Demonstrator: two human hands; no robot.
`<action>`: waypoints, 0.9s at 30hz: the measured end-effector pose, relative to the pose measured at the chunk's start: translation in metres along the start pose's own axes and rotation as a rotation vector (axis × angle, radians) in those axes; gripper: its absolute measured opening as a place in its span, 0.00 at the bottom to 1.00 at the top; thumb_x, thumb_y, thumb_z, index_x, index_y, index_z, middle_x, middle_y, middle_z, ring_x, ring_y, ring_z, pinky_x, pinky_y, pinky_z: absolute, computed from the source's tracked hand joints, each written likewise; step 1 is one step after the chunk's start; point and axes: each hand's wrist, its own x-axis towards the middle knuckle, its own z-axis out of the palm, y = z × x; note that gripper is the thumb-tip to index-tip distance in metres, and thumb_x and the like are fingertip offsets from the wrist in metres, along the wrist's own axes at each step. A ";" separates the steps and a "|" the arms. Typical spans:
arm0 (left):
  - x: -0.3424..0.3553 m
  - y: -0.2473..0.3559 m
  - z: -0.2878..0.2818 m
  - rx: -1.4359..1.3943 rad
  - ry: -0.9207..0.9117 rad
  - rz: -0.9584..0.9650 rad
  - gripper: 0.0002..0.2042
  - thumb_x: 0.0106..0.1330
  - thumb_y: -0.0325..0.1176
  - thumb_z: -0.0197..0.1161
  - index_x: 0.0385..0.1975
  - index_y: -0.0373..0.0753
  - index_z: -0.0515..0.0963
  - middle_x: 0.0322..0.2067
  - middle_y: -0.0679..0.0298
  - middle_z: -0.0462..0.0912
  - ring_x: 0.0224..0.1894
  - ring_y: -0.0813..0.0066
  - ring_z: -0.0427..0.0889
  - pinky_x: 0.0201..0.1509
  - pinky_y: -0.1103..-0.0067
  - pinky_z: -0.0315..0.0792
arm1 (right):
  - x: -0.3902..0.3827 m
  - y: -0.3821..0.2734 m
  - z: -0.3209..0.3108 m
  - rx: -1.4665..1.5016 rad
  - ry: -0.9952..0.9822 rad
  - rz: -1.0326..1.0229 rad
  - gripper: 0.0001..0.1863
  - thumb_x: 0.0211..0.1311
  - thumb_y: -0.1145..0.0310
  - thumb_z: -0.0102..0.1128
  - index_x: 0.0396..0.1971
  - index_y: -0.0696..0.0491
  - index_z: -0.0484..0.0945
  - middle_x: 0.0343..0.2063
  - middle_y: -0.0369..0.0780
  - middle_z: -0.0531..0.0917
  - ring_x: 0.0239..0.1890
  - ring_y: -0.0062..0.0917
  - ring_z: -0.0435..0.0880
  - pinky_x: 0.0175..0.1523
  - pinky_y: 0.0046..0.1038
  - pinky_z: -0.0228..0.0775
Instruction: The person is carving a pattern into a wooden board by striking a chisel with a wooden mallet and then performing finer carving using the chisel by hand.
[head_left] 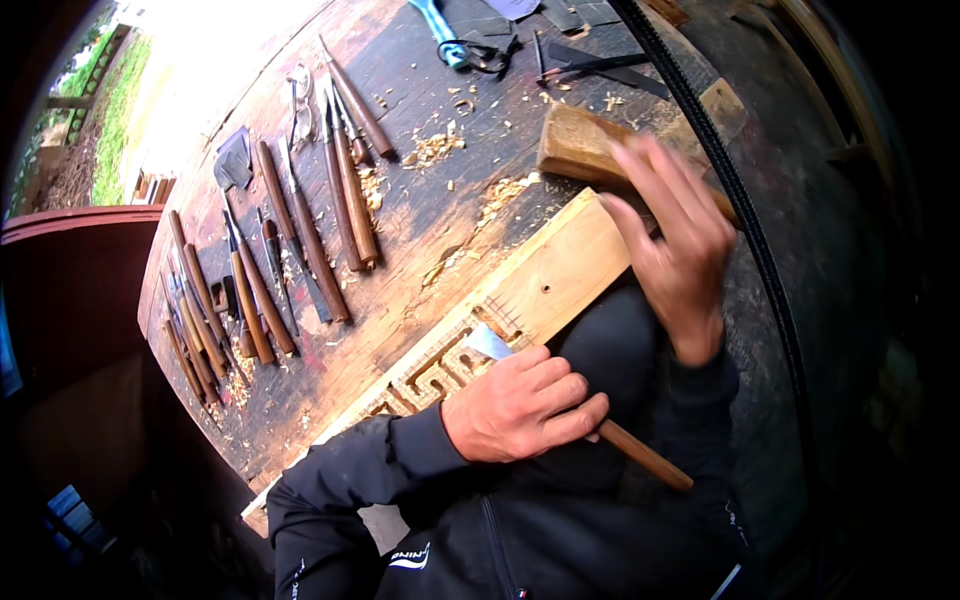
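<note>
My left hand [525, 405] is wrapped round a wood chisel, its wooden handle [648, 458] slanting out toward my lap. The chisel's broad metal blade [487, 342] rests over the cut pattern of a long pale wooden board [575, 262]. Carved grooves in a maze-like pattern and pencil lines mark the board, which lies diagonally across the table edge; my left sleeve covers part of it. At the board's far right end, my right hand [680, 235] is raised with fingers stretched out, slightly blurred. Right behind it lies a wooden mallet [580, 142], partly hidden; whether they touch I cannot tell.
Several chisels and gouges [300, 235] with wooden handles lie in rows on the worn table [420, 270] at left. Wood shavings [435, 148] are scattered about. A blue-handled tool [438, 30] and dark flat pieces lie at the far side. A black cord [735, 180] hangs at right.
</note>
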 end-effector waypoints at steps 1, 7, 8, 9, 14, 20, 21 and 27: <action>0.000 0.000 0.000 -0.013 0.000 -0.001 0.17 0.70 0.42 0.78 0.49 0.37 0.88 0.35 0.65 0.78 0.30 0.71 0.75 0.33 0.73 0.67 | -0.018 -0.004 -0.008 0.095 0.051 0.015 0.19 0.66 0.76 0.79 0.56 0.61 0.90 0.49 0.48 0.94 0.51 0.46 0.94 0.55 0.38 0.87; -0.006 0.000 -0.002 -0.099 -0.004 -0.031 0.18 0.70 0.44 0.78 0.48 0.34 0.87 0.34 0.65 0.79 0.30 0.70 0.75 0.33 0.72 0.68 | -0.122 -0.047 -0.057 0.347 0.028 0.183 0.14 0.62 0.90 0.70 0.47 0.64 0.88 0.31 0.48 0.91 0.27 0.33 0.90 0.35 0.32 0.82; -0.007 0.002 -0.003 -0.095 -0.016 -0.029 0.18 0.70 0.44 0.78 0.47 0.34 0.87 0.34 0.64 0.79 0.30 0.69 0.75 0.33 0.72 0.68 | -0.133 -0.052 -0.067 0.424 -0.050 0.147 0.15 0.61 0.86 0.73 0.48 0.64 0.87 0.30 0.47 0.91 0.26 0.33 0.89 0.34 0.31 0.81; -0.006 0.003 -0.003 -0.099 -0.024 -0.019 0.18 0.70 0.44 0.78 0.47 0.33 0.87 0.33 0.64 0.79 0.30 0.69 0.76 0.33 0.72 0.68 | -0.139 -0.055 -0.076 0.487 -0.128 0.109 0.18 0.59 0.81 0.77 0.50 0.63 0.86 0.30 0.46 0.91 0.25 0.33 0.89 0.33 0.30 0.81; -0.007 0.001 -0.001 -0.112 -0.054 0.015 0.19 0.69 0.43 0.78 0.45 0.32 0.87 0.33 0.62 0.79 0.30 0.69 0.76 0.32 0.71 0.68 | -0.160 -0.080 -0.079 0.905 -0.285 0.155 0.35 0.62 0.54 0.82 0.60 0.63 0.82 0.30 0.46 0.91 0.27 0.36 0.93 0.34 0.34 0.86; -0.003 0.003 -0.002 -0.190 -0.001 -0.005 0.19 0.68 0.42 0.80 0.46 0.32 0.87 0.33 0.62 0.79 0.30 0.68 0.77 0.32 0.71 0.68 | -0.148 -0.077 -0.090 0.894 -0.253 0.063 0.26 0.80 0.59 0.65 0.59 0.71 0.83 0.40 0.56 0.93 0.37 0.41 0.97 0.43 0.36 0.93; -0.003 0.003 -0.003 -0.189 -0.008 -0.003 0.19 0.68 0.42 0.80 0.46 0.32 0.87 0.33 0.62 0.79 0.30 0.68 0.77 0.32 0.71 0.69 | -0.148 -0.078 -0.091 0.892 -0.258 0.070 0.25 0.81 0.60 0.63 0.58 0.72 0.83 0.40 0.57 0.92 0.37 0.42 0.97 0.43 0.37 0.93; -0.003 0.004 -0.006 -0.177 -0.021 -0.043 0.18 0.70 0.43 0.77 0.45 0.33 0.84 0.34 0.62 0.76 0.34 0.65 0.77 0.36 0.69 0.70 | -0.161 -0.087 -0.072 0.902 -0.099 0.177 0.24 0.74 0.62 0.60 0.49 0.72 0.87 0.32 0.54 0.93 0.30 0.42 0.96 0.39 0.39 0.93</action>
